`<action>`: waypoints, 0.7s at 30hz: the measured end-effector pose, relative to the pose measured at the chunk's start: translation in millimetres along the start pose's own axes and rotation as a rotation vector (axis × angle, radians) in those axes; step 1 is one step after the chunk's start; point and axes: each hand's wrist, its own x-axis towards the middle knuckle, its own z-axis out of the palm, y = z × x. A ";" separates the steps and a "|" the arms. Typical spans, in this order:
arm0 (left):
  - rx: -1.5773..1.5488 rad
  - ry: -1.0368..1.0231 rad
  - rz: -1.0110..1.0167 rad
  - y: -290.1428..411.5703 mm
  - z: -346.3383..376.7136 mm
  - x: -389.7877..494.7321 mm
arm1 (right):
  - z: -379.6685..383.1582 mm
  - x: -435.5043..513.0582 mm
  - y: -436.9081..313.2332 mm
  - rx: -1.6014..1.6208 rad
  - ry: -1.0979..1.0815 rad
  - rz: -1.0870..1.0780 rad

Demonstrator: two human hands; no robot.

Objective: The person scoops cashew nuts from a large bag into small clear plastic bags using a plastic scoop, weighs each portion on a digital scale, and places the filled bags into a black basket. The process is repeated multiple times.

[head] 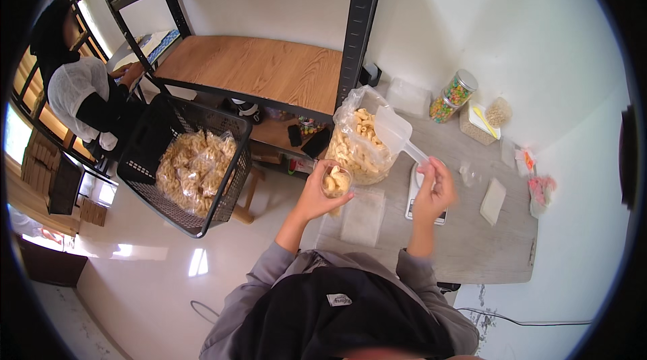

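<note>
My left hand (316, 193) is closed round a small clear plastic cup (336, 181) with macaroni-shaped snacks inside. Beside it on the table stands an open clear plastic bag (354, 147) of the same curved snacks. My right hand (434, 188) grips the handle of a translucent plastic scoop (394, 130), whose bowl is at the bag's mouth. Partly beneath that hand lies a white digital kitchen scale (413, 203). Flat clear plastic bags (363, 216) lie near the table's front, to the right of the cup.
A black plastic crate (199, 226) holding bagged snacks stands left, beside a metal-framed shelf (252, 64). Jars of colourful candy (457, 89) and a lidded container with a yellow spoon (477, 127) stand at the grey table's (485, 254) back. Another person (83, 92) is far left.
</note>
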 end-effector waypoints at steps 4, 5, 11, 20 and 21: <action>-0.008 -0.026 0.002 -2.8 4.1 -5.0 | 24.0 -8.5 48.1 0.032 -0.046 0.094; -0.010 -0.027 0.004 -2.7 4.5 -6.1 | 26.6 -10.8 55.1 -0.019 -0.109 0.138; 0.009 0.050 -0.014 5.8 -2.6 -18.8 | 31.9 -21.1 50.4 -0.512 -0.106 -0.150; 0.046 0.213 -0.048 6.0 -7.7 -62.5 | 32.9 -88.4 -9.1 0.085 -0.741 -0.225; 0.040 0.223 -0.024 6.6 -7.6 -65.4 | 33.7 -91.5 -11.6 0.089 -0.777 -0.251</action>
